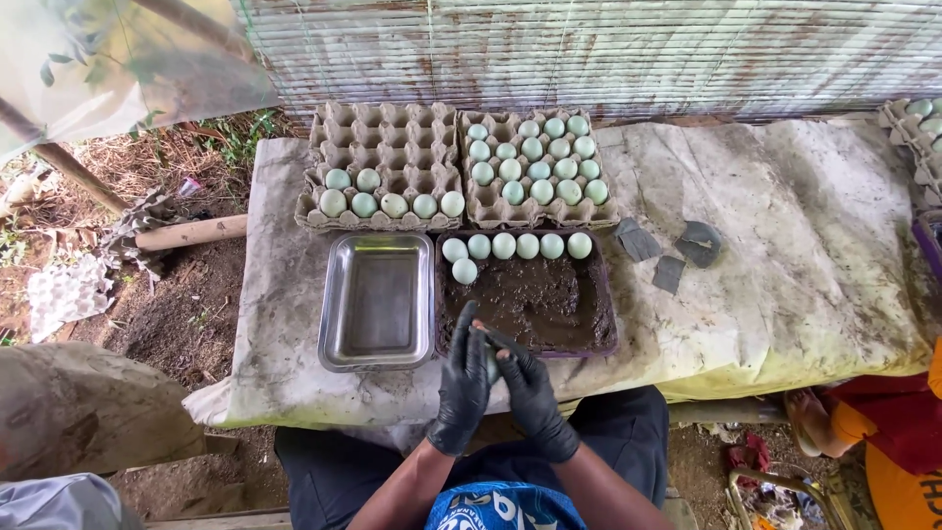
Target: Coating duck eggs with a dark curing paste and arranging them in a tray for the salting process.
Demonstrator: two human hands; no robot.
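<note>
- At the near edge of the cloth-covered surface (785, 294), both hands in black gloves meet, just in front of the mud tray (535, 304).
- L hand (461, 388): fingers spread a bit & curled up, cupping a pale blue-green egg (491, 365) w/ the R hand.
- R hand (530, 393): fingers pressed over the egg from the other side; egg mostly hidden, only a sliver shows between the gloves.
- Mud tray: dark tray w/ wet brown mud, five clean eggs in a row along its far edge, one more just below at the row's left end.
- Steel pan (378, 299): rectangular, shiny, touching the mud tray's left side.
- Left egg carton (383, 167): grey pulp, far of the pan; eggs only in the two near rows.
- Right egg carton (540, 162): just beside the first, nearly full of blue-green eggs.
- Grey flat scraps (672, 250): a few on the cloth, right of the mud tray.
- Far right edge: another person's orange sleeve (898, 461); more egg cartons at top right corner.
</note>
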